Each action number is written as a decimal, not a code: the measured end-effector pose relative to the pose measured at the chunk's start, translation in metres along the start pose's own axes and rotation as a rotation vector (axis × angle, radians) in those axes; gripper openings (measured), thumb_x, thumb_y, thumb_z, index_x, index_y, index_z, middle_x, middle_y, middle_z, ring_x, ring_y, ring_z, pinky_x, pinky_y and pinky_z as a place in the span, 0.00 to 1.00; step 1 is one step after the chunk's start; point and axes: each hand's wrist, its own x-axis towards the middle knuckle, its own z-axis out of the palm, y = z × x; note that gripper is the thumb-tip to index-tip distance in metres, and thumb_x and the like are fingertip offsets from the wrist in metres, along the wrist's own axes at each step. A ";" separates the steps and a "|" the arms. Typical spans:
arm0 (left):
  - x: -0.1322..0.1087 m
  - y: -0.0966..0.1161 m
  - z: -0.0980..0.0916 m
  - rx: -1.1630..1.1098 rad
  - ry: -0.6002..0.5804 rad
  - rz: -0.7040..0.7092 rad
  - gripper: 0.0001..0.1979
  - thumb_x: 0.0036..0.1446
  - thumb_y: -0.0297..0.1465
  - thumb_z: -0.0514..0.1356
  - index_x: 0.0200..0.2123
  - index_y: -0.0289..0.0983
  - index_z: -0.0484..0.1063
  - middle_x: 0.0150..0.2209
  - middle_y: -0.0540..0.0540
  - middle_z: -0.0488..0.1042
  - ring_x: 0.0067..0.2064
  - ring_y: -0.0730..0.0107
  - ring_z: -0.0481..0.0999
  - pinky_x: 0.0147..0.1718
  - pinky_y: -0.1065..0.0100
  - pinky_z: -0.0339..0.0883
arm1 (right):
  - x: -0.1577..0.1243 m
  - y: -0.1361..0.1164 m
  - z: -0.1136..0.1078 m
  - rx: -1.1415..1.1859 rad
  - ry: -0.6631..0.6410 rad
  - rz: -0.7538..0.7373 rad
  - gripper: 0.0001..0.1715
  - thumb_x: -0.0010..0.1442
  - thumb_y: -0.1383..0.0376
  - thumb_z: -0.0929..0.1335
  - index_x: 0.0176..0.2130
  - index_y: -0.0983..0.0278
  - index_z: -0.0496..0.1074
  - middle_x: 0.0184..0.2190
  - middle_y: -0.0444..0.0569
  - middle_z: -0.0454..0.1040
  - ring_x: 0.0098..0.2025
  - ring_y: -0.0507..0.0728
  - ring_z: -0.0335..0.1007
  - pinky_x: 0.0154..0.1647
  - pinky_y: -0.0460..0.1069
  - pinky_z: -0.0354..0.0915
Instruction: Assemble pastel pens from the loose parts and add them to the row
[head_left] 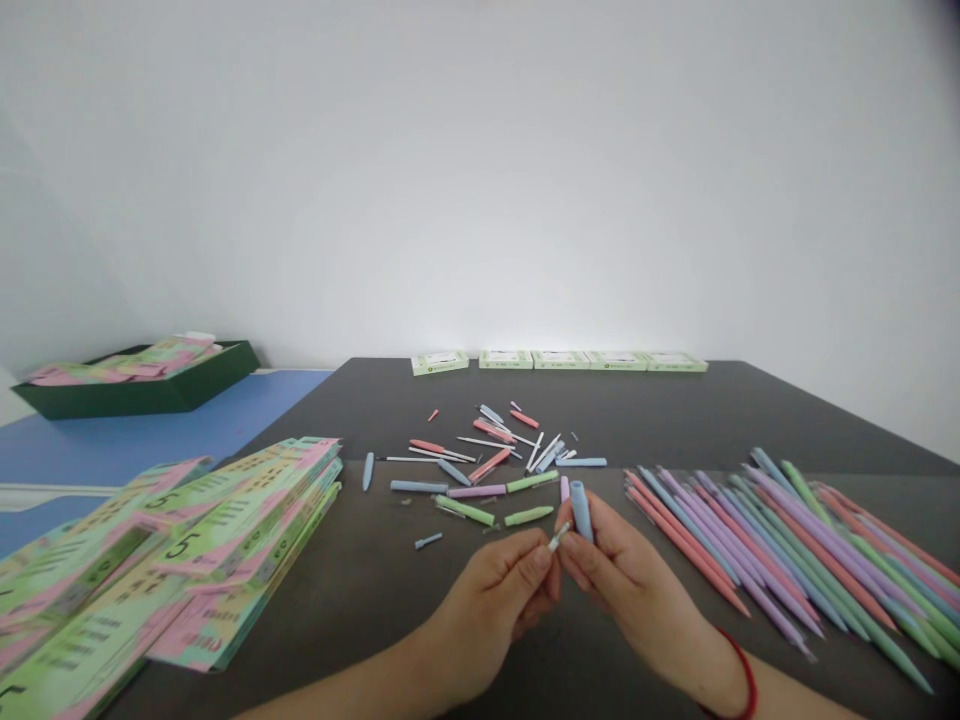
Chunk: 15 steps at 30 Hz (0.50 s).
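Head view, read as a clock face centred on the two hands with twelve towards the wall [480,180]: the left hand [501,580] has its fingertips pinched on a slim white piece [559,537], and the right hand [622,575], a red cord [741,675] at its wrist, is clamped around a light blue pen barrel [580,510], held upright. Fingertips hide where the white piece ends, so I cannot tell whether it meets the right hand.

Just beyond the fingers at eleven lies a light green barrel [529,516]; a lilac piece [565,488] at twelve is partly hidden behind the right hand. Farther out, between ten and twelve, loose pen parts [490,466] crowd the black surface [360,600], some overlapping. A small blue part [429,541] sits apart at nine.

Also at nine, overlapping pink-and-green packets [225,540] cover the near side. Pastel pens [832,535] fan out at three. Flat pale green boxes [561,360] line the far edge at twelve. At ten, a dark green tray [180,393] of packets rests on a blue surface [150,440].
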 end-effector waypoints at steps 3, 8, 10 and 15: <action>0.000 0.004 -0.002 0.036 0.038 0.009 0.18 0.61 0.44 0.52 0.25 0.37 0.60 0.16 0.59 0.50 0.16 0.81 0.46 0.15 0.74 0.38 | -0.001 -0.010 -0.010 -0.162 -0.071 -0.059 0.06 0.66 0.63 0.59 0.35 0.61 0.61 0.30 0.43 0.64 0.33 0.52 0.60 0.34 0.46 0.59; -0.001 0.008 -0.009 0.106 0.122 0.032 0.18 0.62 0.42 0.50 0.26 0.37 0.61 0.17 0.58 0.52 0.17 0.80 0.47 0.16 0.74 0.39 | -0.003 -0.026 -0.044 -0.551 -0.085 -0.172 0.06 0.67 0.66 0.56 0.40 0.60 0.60 0.33 0.46 0.65 0.34 0.56 0.61 0.36 0.51 0.58; -0.002 0.008 -0.012 0.135 0.131 0.065 0.18 0.63 0.42 0.50 0.26 0.36 0.61 0.18 0.57 0.52 0.18 0.80 0.48 0.16 0.74 0.41 | 0.000 -0.030 -0.057 -0.657 -0.121 -0.311 0.06 0.66 0.68 0.57 0.42 0.60 0.60 0.35 0.48 0.66 0.36 0.57 0.62 0.39 0.52 0.58; -0.004 0.007 -0.014 0.185 0.134 0.124 0.18 0.64 0.41 0.50 0.26 0.36 0.61 0.22 0.55 0.54 0.22 0.79 0.51 0.19 0.74 0.45 | 0.010 -0.037 -0.070 -0.636 -0.174 -0.516 0.10 0.64 0.71 0.59 0.44 0.61 0.63 0.38 0.49 0.67 0.41 0.57 0.61 0.41 0.53 0.58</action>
